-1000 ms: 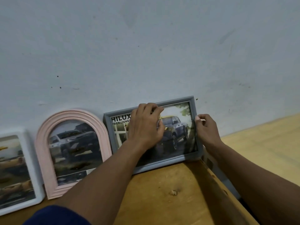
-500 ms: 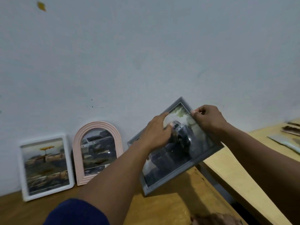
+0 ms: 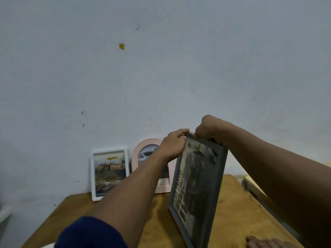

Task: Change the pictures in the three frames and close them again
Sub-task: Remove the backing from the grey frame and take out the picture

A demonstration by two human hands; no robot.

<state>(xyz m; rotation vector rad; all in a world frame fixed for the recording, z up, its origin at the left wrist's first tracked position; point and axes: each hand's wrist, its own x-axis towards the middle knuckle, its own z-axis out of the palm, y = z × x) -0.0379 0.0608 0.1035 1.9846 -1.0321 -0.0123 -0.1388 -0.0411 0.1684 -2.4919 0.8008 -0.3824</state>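
I hold a grey rectangular frame (image 3: 198, 190) with a truck picture, turned on end and lifted above the wooden table (image 3: 157, 222). My left hand (image 3: 174, 144) grips its upper left corner. My right hand (image 3: 209, 129) grips the top edge from behind, fingers curled over it. A pink arched frame (image 3: 141, 151) with a car picture leans on the wall, partly hidden by my left forearm. To its left a white rectangular frame (image 3: 109, 173) with a landscape picture also leans on the wall.
A pale grey wall (image 3: 161, 68) rises right behind the table, with a small yellow scrap (image 3: 122, 46) stuck high on it. A second lighter wooden surface (image 3: 254, 187) lies to the right across a gap. A brown patch (image 3: 265, 243) shows at the lower right.
The grey frame left its place against the wall, rose and rotated from landscape to standing on end, close to me. Both hands shifted to its top edge. The camera tilted upward.
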